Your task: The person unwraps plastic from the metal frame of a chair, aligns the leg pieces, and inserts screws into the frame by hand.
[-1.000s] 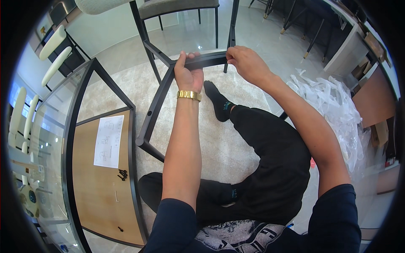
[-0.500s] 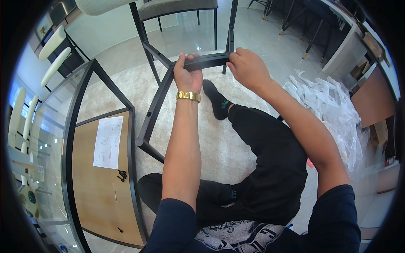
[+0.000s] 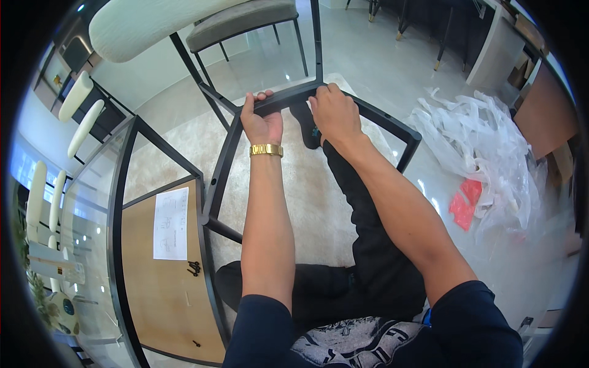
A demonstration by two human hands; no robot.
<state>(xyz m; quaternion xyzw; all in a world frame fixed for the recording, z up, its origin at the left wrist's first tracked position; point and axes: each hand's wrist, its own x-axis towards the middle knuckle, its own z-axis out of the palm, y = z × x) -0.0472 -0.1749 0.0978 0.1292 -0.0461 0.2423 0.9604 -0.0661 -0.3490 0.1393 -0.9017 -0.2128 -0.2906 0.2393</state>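
Observation:
A black metal chair frame (image 3: 222, 165) stands in front of me, with a cream padded backrest (image 3: 153, 24) at its far upper left. My left hand (image 3: 264, 126), a gold watch on its wrist, is palm up with its fingers curled under and behind the frame's crossbar (image 3: 288, 98). My right hand (image 3: 336, 116) is closed at the right end of that crossbar, by the corner joint. Its fingertips are partly hidden, so anything small between them does not show. The frame's right side rail (image 3: 386, 119) runs out beyond my right hand.
At left, a black-edged brown panel (image 3: 165, 294) holds a printed sheet (image 3: 171, 224) and several small black bolts (image 3: 194, 268). A glass-sided black frame (image 3: 119, 184) adjoins it. Crumpled clear plastic (image 3: 491, 153) lies right, by a red piece (image 3: 466, 202). A grey-seated chair (image 3: 245, 27) stands beyond.
The chair frame has turned and shifted leftward, and its right side rail now shows. My right hand has moved left with the crossbar's end. Both hands stay on the bar.

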